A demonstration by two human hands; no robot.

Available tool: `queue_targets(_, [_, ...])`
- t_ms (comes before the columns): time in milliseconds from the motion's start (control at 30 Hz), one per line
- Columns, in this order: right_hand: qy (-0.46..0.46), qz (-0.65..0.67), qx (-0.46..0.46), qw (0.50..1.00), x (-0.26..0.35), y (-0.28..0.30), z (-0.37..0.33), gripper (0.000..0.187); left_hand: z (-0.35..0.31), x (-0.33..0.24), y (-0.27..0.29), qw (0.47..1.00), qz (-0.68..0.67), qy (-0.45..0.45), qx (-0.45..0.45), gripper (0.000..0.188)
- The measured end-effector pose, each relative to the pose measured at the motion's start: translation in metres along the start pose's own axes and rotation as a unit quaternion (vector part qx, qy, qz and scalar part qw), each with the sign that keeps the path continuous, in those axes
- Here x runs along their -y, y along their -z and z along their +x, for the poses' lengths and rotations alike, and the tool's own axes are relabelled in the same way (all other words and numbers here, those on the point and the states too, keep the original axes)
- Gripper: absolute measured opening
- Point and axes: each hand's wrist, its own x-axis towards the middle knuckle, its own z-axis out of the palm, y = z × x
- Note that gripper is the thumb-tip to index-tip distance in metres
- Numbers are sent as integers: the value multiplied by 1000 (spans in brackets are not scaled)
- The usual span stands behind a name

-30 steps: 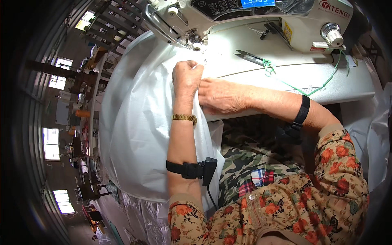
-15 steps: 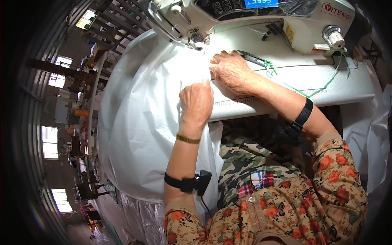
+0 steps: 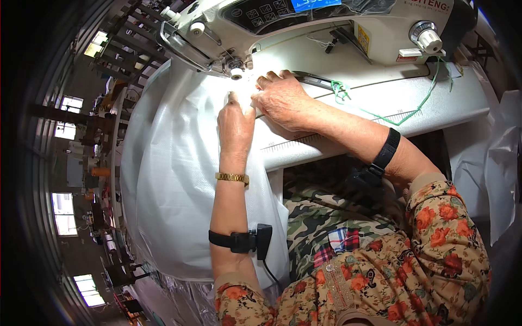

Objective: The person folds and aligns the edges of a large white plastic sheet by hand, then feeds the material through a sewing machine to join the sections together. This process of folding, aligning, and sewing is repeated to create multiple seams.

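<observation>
A white sheet (image 3: 174,185) spreads at the left of the counter (image 3: 451,103), by the sewing machine (image 3: 389,35). The left hand (image 3: 236,127) lies along its edge, the right hand (image 3: 283,100) curls just beside; glare obscures whether either grips it.

Bright windows (image 3: 64,213) and a small orange object (image 3: 100,171), possibly a thread cone, show at far left.

Tan floral shirt (image 3: 399,274), gold bracelet (image 3: 232,177), black forearm straps (image 3: 387,150)
</observation>
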Motion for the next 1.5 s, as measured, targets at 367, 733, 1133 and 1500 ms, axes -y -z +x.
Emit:
queue_targets(367, [-17, 12, -9, 1000, -2, -4, 0, 19, 24, 4, -18, 983, -144, 108, 42, 37])
queue_targets(733, [-204, 381, -180, 883, -17, -14, 21, 36, 11, 0, -29, 995, -34, 6, -89, 22])
queue_targets(1133, [-236, 423, -164, 860, -21, -15, 32, 29, -2, -4, -21, 994, -40, -24, -95, 11])
queue_targets(1500, [-232, 415, -175, 862, -30, -23, 31, 31, -34, -21, -5, 998, -52, -1, -40, 9])
